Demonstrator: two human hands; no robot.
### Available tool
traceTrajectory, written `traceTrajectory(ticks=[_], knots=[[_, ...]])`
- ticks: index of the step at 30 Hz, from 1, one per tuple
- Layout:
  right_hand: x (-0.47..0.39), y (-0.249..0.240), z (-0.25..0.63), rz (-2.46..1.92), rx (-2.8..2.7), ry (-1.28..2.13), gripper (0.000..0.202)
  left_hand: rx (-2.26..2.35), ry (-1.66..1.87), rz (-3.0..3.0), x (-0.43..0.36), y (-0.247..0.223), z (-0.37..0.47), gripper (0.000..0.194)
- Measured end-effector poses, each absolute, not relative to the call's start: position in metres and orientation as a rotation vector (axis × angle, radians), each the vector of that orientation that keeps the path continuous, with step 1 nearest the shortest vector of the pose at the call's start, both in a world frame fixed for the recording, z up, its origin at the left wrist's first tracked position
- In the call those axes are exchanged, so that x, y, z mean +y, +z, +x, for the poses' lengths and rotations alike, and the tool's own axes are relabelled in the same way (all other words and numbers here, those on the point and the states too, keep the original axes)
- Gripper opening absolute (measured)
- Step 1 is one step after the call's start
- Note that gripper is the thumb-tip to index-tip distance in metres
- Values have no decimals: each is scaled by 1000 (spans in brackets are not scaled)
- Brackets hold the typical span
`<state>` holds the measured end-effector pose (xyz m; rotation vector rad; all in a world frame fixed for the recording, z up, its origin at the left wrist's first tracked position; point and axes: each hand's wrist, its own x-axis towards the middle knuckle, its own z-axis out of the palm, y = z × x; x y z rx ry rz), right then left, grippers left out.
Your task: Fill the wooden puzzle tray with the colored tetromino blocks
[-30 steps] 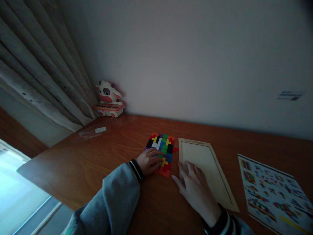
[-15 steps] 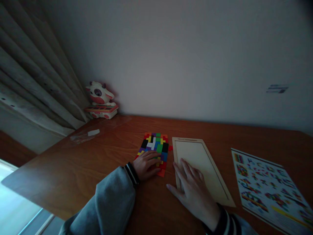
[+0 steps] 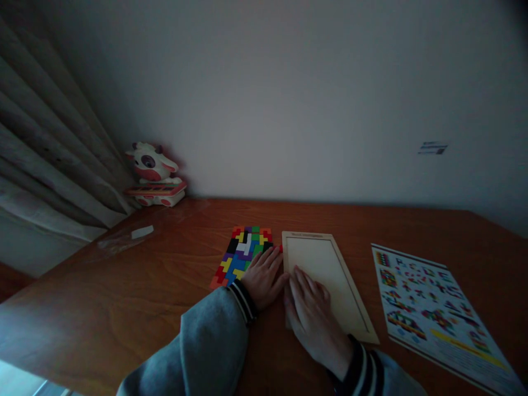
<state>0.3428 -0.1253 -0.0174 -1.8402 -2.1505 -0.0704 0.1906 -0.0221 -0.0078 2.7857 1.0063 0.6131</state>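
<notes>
A block of several colourful interlocked puzzle pieces (image 3: 241,254) lies on the brown wooden table (image 3: 124,286). Just right of it sits a pale wooden tray (image 3: 325,264), empty inside its frame. My left hand (image 3: 264,278) rests flat with fingers spread, its fingertips over the right edge of the coloured block, beside the tray's left rim. My right hand (image 3: 311,311) lies flat, palm down, on the tray's near left corner. Neither hand grips anything. Both wrists wear grey sleeves with striped cuffs.
A printed sheet of coloured patterns (image 3: 424,308) lies at the right. A cow-shaped toy (image 3: 154,176) stands in the far left corner by a curtain (image 3: 49,154). A clear plastic bag (image 3: 124,239) lies near the table's left edge. A wall runs behind the table.
My left hand has slid right, from the middle of the coloured block to its right edge next to the tray. My right hand stays on the tray corner. The view has panned left.
</notes>
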Motion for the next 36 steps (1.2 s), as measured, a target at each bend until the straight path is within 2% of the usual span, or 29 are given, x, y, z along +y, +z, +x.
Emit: traceTrajectory(ticks=[13, 17, 21, 24, 27, 30, 36], knots=[[-128, -7, 355, -1698, -2134, 83, 47, 1083, 613, 2878, -16, -24, 177, 60], [-130, -6, 348, -1672, -2051, 63, 44, 1124, 745, 2923, -15, -22, 176, 51], [-130, 2, 347, -1603, -1993, 92, 29, 1107, 883, 2990, -19, -9, 178, 34], [-130, 9, 354, -1539, -1984, 125, 17, 923, 920, 3022, -19, 4, 174, 25], [-126, 11, 372, -1511, -1924, 146, 18, 657, 897, 3084, -15, 10, 159, 21], [-121, 7, 390, -1493, -1889, 164, 19, 459, 803, 3087, -11, 13, 136, 23], [-118, 2, 397, -1500, -1858, 182, 21, 474, 653, 2983, -13, 16, 113, 39]])
